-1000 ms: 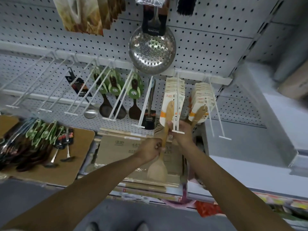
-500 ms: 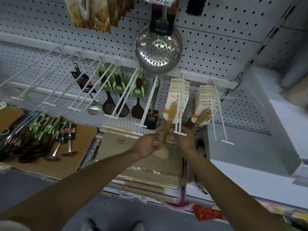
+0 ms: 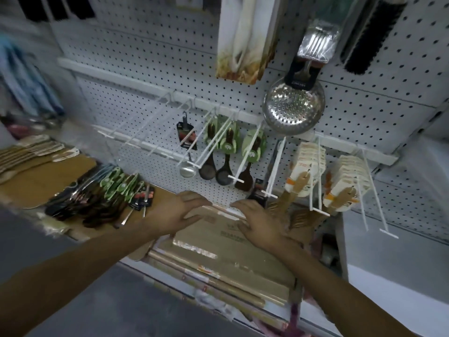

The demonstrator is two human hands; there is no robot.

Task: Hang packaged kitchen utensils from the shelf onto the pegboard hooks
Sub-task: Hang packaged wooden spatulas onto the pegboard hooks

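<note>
Landmark: the steel skimmer (image 3: 294, 110), hanging on the white pegboard (image 3: 145, 57) at upper right of centre.
Left hand (image 3: 181, 210): below and left of the skimmer, over the shelf's stacked boxes; fingers straight and slightly apart, holding nothing.
Right hand (image 3: 258, 221): straight below the skimmer, palm down; fingers spread loosely, nothing in them.
Wooden spatulas (image 3: 307, 166): carded packs crowded on the hook (image 3: 318, 176) just below the skimmer; a second bunch of carded wooden spatulas (image 3: 346, 181) hangs beside it to the right.
Free hooks: the bare hook (image 3: 369, 188) furthest right of the skimmer carries nothing, and several empty hooks (image 3: 136, 132) jut out far to its lower left.
Other hung stock: green-carded dark spoons (image 3: 227, 152) and a small ladle (image 3: 187, 152) to the skimmer's lower left.
Shelf stock: a pile of packaged utensils (image 3: 97, 198) lies on brown cardboard (image 3: 36, 181) far lower left of the skimmer.
Stacked boxes (image 3: 218, 251): flat, wrapped in shiny film, under both hands; the printing is too blurred to read.
Writing: the black card (image 3: 300, 80) on the skimmer's handle has white lettering, not legible.
Edges: the shelf front edge (image 3: 170, 285) runs below the boxes; a grey side panel (image 3: 398, 251) closes the bay well to the skimmer's lower right.
Above: a pack of forks (image 3: 318, 45) and a black brush (image 3: 369, 37) hang above the skimmer.
</note>
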